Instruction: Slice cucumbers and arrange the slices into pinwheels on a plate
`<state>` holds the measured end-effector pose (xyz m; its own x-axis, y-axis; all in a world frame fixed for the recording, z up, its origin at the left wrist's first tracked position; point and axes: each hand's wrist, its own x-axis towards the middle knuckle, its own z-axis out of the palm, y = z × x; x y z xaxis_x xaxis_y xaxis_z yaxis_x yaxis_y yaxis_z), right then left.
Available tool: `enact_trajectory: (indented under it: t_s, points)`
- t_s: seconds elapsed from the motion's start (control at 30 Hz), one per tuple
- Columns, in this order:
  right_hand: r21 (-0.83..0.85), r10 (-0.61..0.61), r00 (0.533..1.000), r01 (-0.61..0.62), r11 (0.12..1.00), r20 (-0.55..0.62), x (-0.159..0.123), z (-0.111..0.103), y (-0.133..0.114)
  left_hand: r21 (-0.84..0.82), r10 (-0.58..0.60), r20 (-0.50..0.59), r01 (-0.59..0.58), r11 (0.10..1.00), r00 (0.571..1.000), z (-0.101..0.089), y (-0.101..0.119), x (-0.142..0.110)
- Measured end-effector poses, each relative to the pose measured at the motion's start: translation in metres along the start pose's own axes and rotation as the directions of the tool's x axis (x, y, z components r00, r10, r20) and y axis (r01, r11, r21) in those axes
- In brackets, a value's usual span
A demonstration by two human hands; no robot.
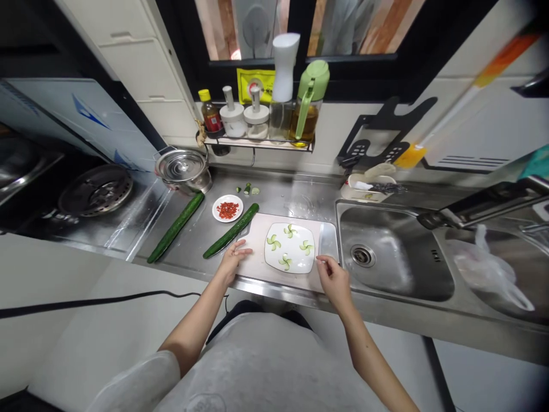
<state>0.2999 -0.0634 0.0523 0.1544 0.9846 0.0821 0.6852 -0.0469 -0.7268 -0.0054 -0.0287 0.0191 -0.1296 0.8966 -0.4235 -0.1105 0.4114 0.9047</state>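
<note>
A white square plate (pixel 295 233) lies on a pale cutting board (pixel 258 264). Four-bladed pinwheels of green cucumber slices (pixel 285 262) sit on it, several in all. My left hand (pixel 234 262) is at the board's left edge, fingers apart and holding nothing. Just off the plate's right edge, my right hand (pixel 335 280) has its fingers curled and thumb pressed in; anything between them is hidden. Beyond those fingers lies a broad knife blade (pixel 328 240). A cut cucumber (pixel 231 230) rests left of the board, and a longer cucumber (pixel 175 228) lies farther left.
A small dish (pixel 215 213) holds chopped red pieces. Cucumber ends (pixel 247 187) lie behind it. A steel pot (pixel 184 169) and a stove (pixel 96 191) stand left. The sink (pixel 398 274) is on the right, under a black faucet (pixel 472 209). A condiment shelf (pixel 261 143) hangs behind.
</note>
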Motion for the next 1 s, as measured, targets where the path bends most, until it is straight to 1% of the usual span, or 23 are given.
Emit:
enact_trajectory:
  t_s: [0.07, 0.1, 0.17, 0.27, 0.33, 0.37, 0.43, 0.5, 0.57, 0.63, 0.7, 0.77, 0.8, 0.87, 0.93, 1.0]
  points:
    - [-0.006, -0.007, 1.000, 0.007, 1.000, 0.007, -0.001, 0.000, -0.001, 0.040, 0.039, -0.027, -0.038, 0.998, 0.999, -0.001, -0.002, 0.001]
    - [-0.007, -0.010, 1.000, 0.010, 1.000, 0.009, -0.001, -0.001, -0.002, 0.094, 0.066, -0.038, -0.062, 0.994, 0.997, -0.002, -0.005, 0.002]
    - [-0.008, -0.014, 1.000, 0.014, 1.000, 0.011, -0.001, -0.003, -0.002, 0.268, 0.112, -0.037, -0.098, 0.958, 0.993, -0.002, -0.010, 0.005]
    - [-0.009, -0.016, 1.000, 0.016, 1.000, 0.010, 0.000, -0.004, -0.002, 0.550, 0.174, -0.019, -0.135, 0.824, 0.985, -0.005, -0.014, 0.010]
    - [-0.013, -0.012, 1.000, 0.012, 1.000, 0.009, 0.001, -0.004, -0.001, 0.648, 0.216, -0.003, -0.162, 0.744, 0.976, -0.007, -0.009, 0.014]
    - [-0.015, -0.010, 1.000, 0.011, 1.000, 0.009, 0.001, -0.003, 0.000, 0.667, 0.224, 0.014, -0.176, 0.724, 0.974, -0.008, -0.005, 0.015]
    - [-0.018, -0.008, 1.000, 0.009, 1.000, 0.008, 0.002, -0.002, 0.001, 0.674, 0.190, 0.089, -0.200, 0.711, 0.978, -0.009, 0.005, 0.018]
    - [-0.021, -0.006, 1.000, 0.006, 1.000, 0.011, 0.003, 0.000, 0.003, 0.695, 0.115, 0.184, -0.212, 0.687, 0.976, -0.006, 0.015, 0.017]
    - [-0.027, 0.000, 1.000, 0.001, 1.000, 0.015, 0.005, 0.002, 0.005, 0.758, 0.072, 0.238, -0.232, 0.610, 0.969, -0.002, 0.022, 0.015]
    - [-0.034, 0.008, 1.000, -0.008, 0.999, 0.019, 0.007, 0.003, 0.006, 0.830, 0.079, 0.240, -0.247, 0.500, 0.968, 0.003, 0.025, 0.012]
    - [-0.040, 0.014, 1.000, -0.013, 0.999, 0.026, 0.010, 0.003, 0.006, 0.870, 0.091, 0.229, -0.246, 0.427, 0.969, 0.008, 0.025, 0.011]
    - [-0.042, 0.015, 0.999, -0.014, 0.999, 0.033, 0.012, 0.003, 0.005, 0.881, 0.094, 0.208, -0.229, 0.414, 0.974, 0.010, 0.026, 0.015]
    - [-0.042, 0.013, 0.999, -0.012, 0.999, 0.034, 0.013, 0.002, 0.005, 0.881, 0.106, 0.189, -0.216, 0.422, 0.976, 0.009, 0.027, 0.019]
    - [-0.039, 0.011, 0.999, -0.010, 0.999, 0.030, 0.015, 0.001, 0.005, 0.864, 0.162, 0.130, -0.192, 0.466, 0.978, 0.003, 0.033, 0.030]
    - [-0.038, 0.011, 1.000, -0.010, 0.999, 0.024, 0.017, 0.000, 0.005, 0.823, 0.234, 0.036, -0.162, 0.545, 0.972, -0.008, 0.043, 0.047]
    - [-0.042, 0.012, 1.000, -0.011, 0.999, 0.022, 0.018, 0.000, 0.007, 0.795, 0.299, -0.136, -0.076, 0.602, 0.945, -0.024, 0.057, 0.065]
